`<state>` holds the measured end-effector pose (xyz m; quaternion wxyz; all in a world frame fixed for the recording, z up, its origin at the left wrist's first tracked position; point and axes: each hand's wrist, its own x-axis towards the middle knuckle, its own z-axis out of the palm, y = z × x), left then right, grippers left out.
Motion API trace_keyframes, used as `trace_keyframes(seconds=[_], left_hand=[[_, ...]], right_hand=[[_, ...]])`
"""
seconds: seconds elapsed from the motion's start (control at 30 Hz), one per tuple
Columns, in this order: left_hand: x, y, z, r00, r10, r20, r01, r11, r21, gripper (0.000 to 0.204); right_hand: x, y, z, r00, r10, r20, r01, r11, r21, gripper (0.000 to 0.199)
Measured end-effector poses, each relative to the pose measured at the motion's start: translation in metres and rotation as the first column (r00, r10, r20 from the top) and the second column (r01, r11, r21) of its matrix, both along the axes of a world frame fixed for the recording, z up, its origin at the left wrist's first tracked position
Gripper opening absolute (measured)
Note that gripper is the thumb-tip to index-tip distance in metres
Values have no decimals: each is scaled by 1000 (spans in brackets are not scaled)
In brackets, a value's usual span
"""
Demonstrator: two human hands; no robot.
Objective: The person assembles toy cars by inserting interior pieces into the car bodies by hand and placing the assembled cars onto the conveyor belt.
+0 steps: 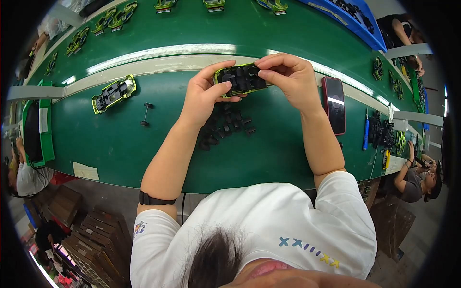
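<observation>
My left hand [204, 93] grips one end of a green toy car body [240, 79], whose black inner side faces up. At its other end, the thumb and fingers of my right hand [288, 77] are pinched together on the body's edge. Whether a small part sits between those fingertips is hidden. Just below my hands, a loose pile of small black plastic parts [228, 127] lies on the green table. Left of them rest a wheel axle [146, 114] with two black wheels and another green car body [114, 94], its black inside upward.
A phone [334, 105] lies right of my right forearm, with a blue pen-like tool [366, 130] beyond it. Several car bodies [115, 17] line the far belt. A blue bin [345, 19] stands far right, a green bin [45, 127] left. Co-workers sit at both sides.
</observation>
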<state>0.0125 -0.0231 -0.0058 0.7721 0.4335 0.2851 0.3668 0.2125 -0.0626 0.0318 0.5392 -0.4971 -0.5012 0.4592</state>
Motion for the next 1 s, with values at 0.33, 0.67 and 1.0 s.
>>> trace_keyframes(seconds=[0.33,0.67,1.0], left_hand=[[3,-4,4,999,-12,49,14,999,-44,42],[3,-1,7,995,43,94,-35,996,-78,43],[3,-6,6,997,46,68,-43,998,-47,45]], right_hand=[[-4,-2,9,845,-115,522,88,993,76,24],[11,9,-20,945,-226,235,249,966,-72,73],[-2,7,-6,990,-45,132,84,947,-311,54]])
